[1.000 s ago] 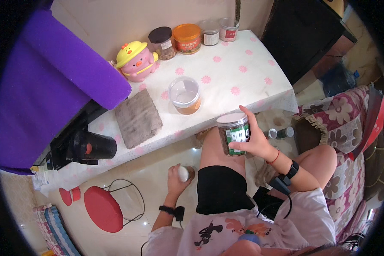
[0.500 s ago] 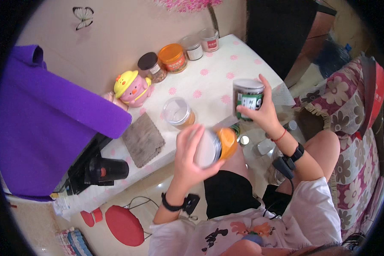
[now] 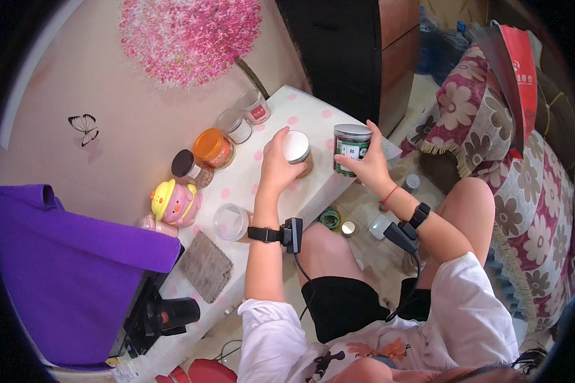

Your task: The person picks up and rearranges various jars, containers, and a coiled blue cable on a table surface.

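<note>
My left hand [image 3: 278, 167] is wrapped round a clear jar with a white lid [image 3: 296, 147] and amber-brown lower part, upright over the table's right half. I cannot tell whether its base touches the cloth. In my right hand [image 3: 372, 163] is a dark-filled jar with a silver-rimmed lid and green label [image 3: 352, 150], held upright by the table's right edge, thumb across the front. The two jars are apart. Left of my left forearm stands a clear plastic jar [image 3: 230, 223], partly hidden by that arm.
Along the wall stand a dark-lidded jar [image 3: 191, 167], an orange-lidded jar [image 3: 213, 148] and two clear jars [image 3: 234, 126]. A pink piggy figure in a yellow hat [image 3: 176, 203], a grey cloth [image 3: 207, 267] and a purple cover [image 3: 83, 268] lie leftward. More containers [image 3: 381, 226] are on the floor.
My left hand has carried its jar from above my lap up and forward over the table, turning it upright. The right hand keeps its jar. The view has shifted, showing more pink tree.
</note>
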Available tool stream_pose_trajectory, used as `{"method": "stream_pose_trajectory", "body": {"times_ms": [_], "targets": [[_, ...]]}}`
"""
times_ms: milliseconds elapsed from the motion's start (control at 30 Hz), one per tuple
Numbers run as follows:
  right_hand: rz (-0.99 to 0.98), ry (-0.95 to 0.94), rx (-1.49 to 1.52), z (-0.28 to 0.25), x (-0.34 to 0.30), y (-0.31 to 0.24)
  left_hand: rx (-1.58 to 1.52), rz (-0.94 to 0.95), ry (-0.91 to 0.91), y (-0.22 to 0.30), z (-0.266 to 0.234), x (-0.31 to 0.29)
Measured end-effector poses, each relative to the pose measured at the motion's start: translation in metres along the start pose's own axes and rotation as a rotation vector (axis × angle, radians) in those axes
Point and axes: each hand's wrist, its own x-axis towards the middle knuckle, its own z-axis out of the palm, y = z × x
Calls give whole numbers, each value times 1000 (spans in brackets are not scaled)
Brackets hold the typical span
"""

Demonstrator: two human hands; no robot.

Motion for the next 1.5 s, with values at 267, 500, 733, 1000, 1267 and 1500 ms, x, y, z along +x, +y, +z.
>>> {"method": "stream_pose_trajectory", "body": {"times_ms": [267, 500, 733, 1000, 1267, 1500], "targets": [[-5, 2, -27, 3, 5, 7, 152, -69, 146, -32, 30, -11], [64, -33, 143, 6, 6, 3, -102, -462, 650, -2, 74, -17], [-92, -45, 162, 22, 30, 14, -419, -337, 340, -22, 52, -23], [-271, -100, 68, 46, 31, 41, -143, -379, 399, -26, 69, -44], [-339, -145, -293, 69, 86, 20, -176, -440, 421, -34, 65, -47], [-301, -221, -269, 115, 143, 29, -126, -443, 445, -26, 66, -48]]}}
